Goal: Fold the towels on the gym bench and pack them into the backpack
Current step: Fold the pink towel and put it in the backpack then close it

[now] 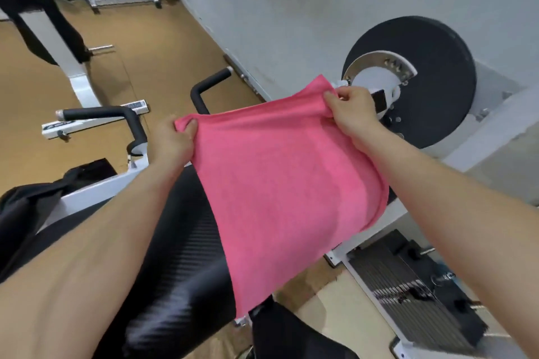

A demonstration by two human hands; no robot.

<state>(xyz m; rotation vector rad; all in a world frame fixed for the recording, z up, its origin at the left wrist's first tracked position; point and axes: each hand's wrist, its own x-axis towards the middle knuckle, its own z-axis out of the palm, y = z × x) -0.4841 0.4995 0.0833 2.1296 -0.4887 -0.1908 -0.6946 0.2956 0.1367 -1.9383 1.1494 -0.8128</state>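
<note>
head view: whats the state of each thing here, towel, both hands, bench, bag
pink towel: held up in the air above the bench, hanging, upper edge stretched between both hands
left hand: fingers pinch the towel's upper left corner
right hand: fingers pinch the towel's upper right corner
gym bench: black pad, partly hidden by the towel
black bag: lies at the bench's left, contents hidden

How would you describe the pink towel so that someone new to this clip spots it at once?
Start at the black padded bench running up the middle of the view. Above it, the left hand and right hand each pinch an upper corner of the pink towel, which hangs between them. It is the only brightly coloured thing among black and white equipment.
</note>
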